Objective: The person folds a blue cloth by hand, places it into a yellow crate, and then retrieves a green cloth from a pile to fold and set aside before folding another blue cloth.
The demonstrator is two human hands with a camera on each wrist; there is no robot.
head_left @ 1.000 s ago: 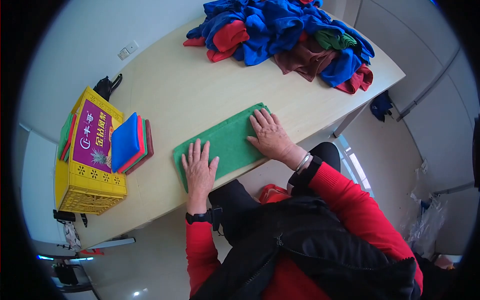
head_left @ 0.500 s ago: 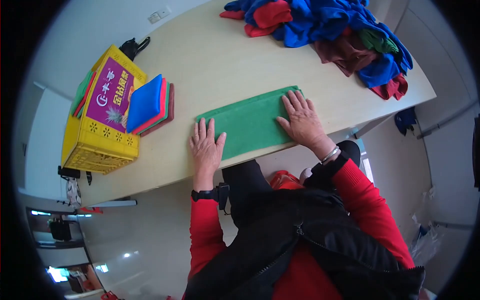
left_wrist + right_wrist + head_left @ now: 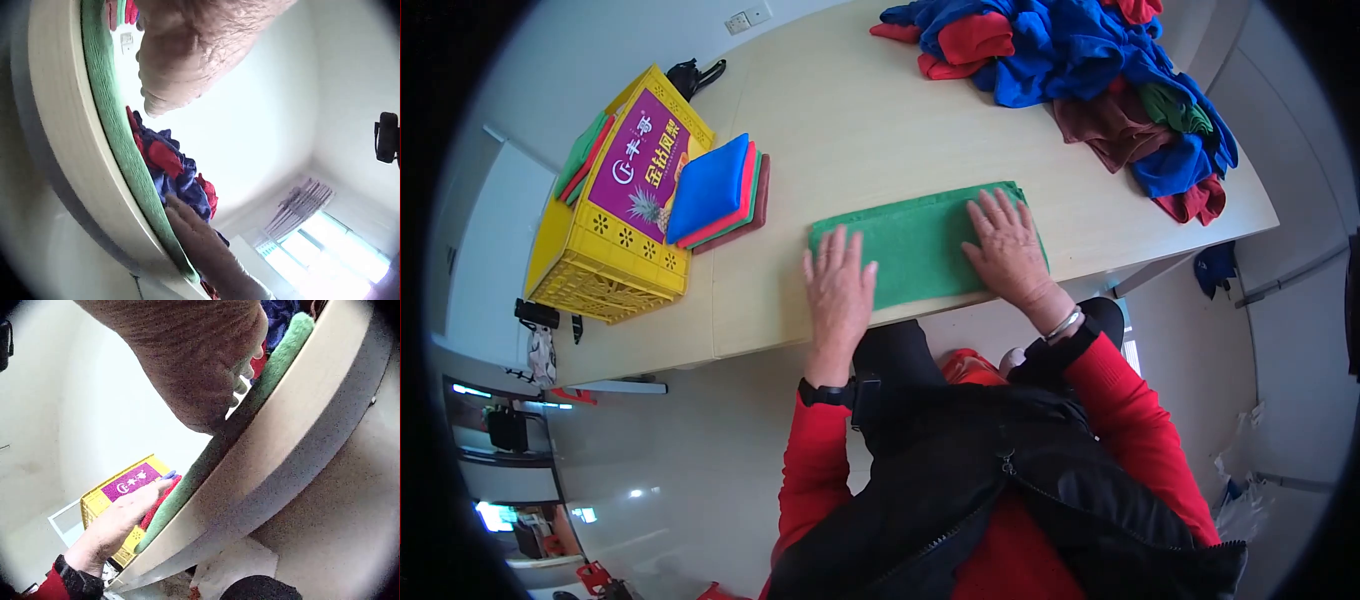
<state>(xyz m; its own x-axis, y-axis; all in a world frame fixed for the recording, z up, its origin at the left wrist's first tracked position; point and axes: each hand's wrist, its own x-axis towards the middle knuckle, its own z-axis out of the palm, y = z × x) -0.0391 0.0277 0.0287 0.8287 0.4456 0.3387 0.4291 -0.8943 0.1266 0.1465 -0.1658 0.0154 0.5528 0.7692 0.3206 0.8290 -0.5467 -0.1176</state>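
A green towel (image 3: pixel 920 250), folded into a flat rectangle, lies along the table's front edge. My left hand (image 3: pixel 840 290) is over its left end with fingers extended; in the left wrist view a gap shows between that hand (image 3: pixel 194 50) and the towel (image 3: pixel 119 131). At the opposite end my right hand (image 3: pixel 1008 255) spreads its straight fingers over the towel, and in the right wrist view its palm side (image 3: pixel 194 369) is right at the cloth's surface. Neither hand grips the fabric.
To the left stands a yellow crate (image 3: pixel 605 260) with a purple label. Folded cloths in a stack (image 3: pixel 710 190), blue on top, lean beside it. A loose heap of blue, red, brown and green cloths (image 3: pixel 1070 60) fills the table's far right.
The head view has shifted, carrying the scene first right and down-left of centre. My left hand has come off the towel's left edge and moved inward over it; the right hand has shifted slightly inward.
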